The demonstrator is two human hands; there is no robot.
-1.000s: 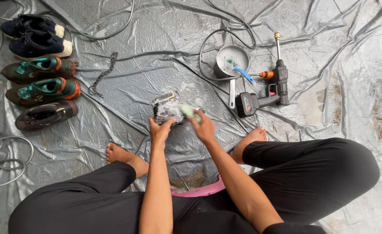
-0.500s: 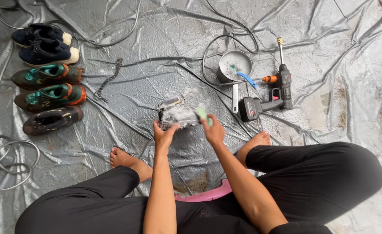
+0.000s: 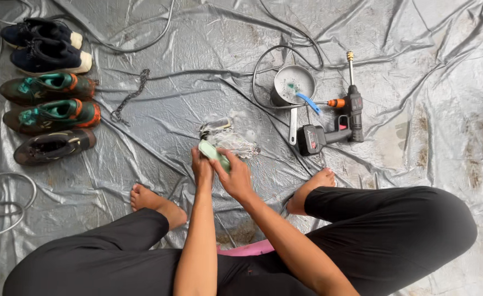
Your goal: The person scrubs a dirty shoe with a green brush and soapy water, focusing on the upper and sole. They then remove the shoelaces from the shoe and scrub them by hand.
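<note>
The person's right hand (image 3: 236, 178) grips a pale green brush (image 3: 214, 152) against a soapy shoe (image 3: 225, 140) on the grey tarp (image 3: 197, 60). The left hand (image 3: 201, 167) holds the shoe's near end. Wet and foamy, the shoe is likely slippery and light; the firm sole edge offers the surest hold. 5 shoes (image 3: 49, 104) line the left side.

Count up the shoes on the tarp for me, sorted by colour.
Dark navy shoes: 2
Green and orange shoes: 2
Dark brown shoe: 1
Soapy shoe under the left hand, scrubbed with the pale green brush in the right hand: 1, colour hidden by foam
Total: 6
</note>
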